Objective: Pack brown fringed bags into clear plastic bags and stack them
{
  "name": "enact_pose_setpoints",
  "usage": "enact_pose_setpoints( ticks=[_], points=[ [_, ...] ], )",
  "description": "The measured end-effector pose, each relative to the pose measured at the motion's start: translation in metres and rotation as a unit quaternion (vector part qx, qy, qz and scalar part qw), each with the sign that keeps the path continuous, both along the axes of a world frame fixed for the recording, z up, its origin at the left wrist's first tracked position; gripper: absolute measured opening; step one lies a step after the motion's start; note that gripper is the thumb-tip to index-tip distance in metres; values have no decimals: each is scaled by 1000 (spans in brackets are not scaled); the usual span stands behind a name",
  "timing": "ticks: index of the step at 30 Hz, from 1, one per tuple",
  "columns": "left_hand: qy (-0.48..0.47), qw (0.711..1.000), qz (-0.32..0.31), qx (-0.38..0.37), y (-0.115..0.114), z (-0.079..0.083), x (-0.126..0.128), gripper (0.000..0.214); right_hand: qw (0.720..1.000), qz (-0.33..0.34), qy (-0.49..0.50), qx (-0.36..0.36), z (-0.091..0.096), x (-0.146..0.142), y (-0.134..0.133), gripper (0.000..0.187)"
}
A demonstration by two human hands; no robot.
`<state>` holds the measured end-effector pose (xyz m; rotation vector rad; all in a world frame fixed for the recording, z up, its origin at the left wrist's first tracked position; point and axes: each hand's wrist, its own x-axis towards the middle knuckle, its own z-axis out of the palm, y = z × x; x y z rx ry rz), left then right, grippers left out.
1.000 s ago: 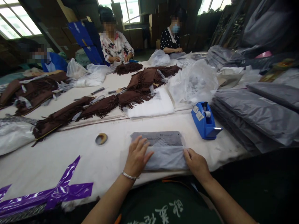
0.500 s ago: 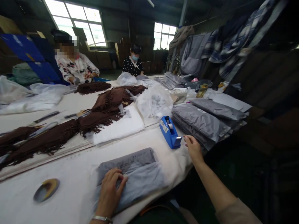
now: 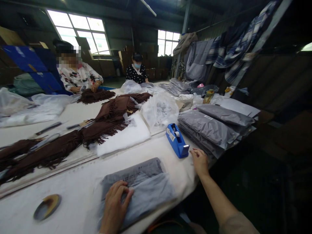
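Two hands: the left hand lies on the grey packet; the right hand reaches out to the blue tape dispenser.
Grey packet: flat on the white worktop, close to its near edge, with a clear film over grey cloth and a darker printed band along the far side.
Left fingers: a little apart and curved, resting on the film without gripping; the thumb lies near the forefinger.
Right fingers: drawn in, tips just beside the dispenser's cutting edge; whether they meet, or pinch a strip of tape, I cannot tell.
Step in hand: looks like fetching tape, the left hand steadying the packet meanwhile.
Next move calls for: in my judgement, a light fingertip pinch clear of the cutting edge, and the film pressed flat under the left palm.
Left of the packet: a ring-shaped roll, apart from both hands.
Beyond the dispenser: a stack of bagged grey packs, near the right hand.
Across the worktop: brown fringed cloth in a long row.
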<state>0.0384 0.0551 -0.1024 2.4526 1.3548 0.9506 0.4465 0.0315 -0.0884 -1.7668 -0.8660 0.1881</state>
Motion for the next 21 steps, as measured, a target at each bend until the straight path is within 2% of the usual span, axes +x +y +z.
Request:
enact_pose_setpoints(
  ticks=[2, 4, 6, 8, 12, 15, 18, 20, 21],
  points=[
    [2, 1000, -4, 3, 0, 0, -1, 19, 1000, 11, 0, 5, 8, 6, 10, 37],
    [5, 1000, -6, 5, 0, 0, -1, 19, 998, 56, 7, 3, 20, 8, 23, 39],
    [7, 1000, -3, 8, 0, 1, -1, 20, 995, 100, 11, 4, 30, 5, 31, 42],
    [6, 1000, -1, 13, 0, 2, -1, 20, 994, 110, 6, 16, 34, -3, 31, 49],
    [8, 1000, 5, 8, -3, 4, 0, 17, 998, 55, -2, 33, 19, -18, 6, 56],
    [10, 1000, 14, -11, -7, 8, 1, 14, 1000, 24, 1, -8, 3, -14, -13, 59],
    [5, 999, 25, -39, -11, 12, 2, 9, 999, 13, -15, -34, 0, -8, -20, 64],
    [-1, 998, 27, -51, -12, 13, 2, 6, 997, 64, -26, -35, 8, -17, -20, 68],
    [-4, 998, 27, -55, -12, 14, 3, 6, 991, 127, -26, -40, 14, -28, -19, 70]
  ],
)
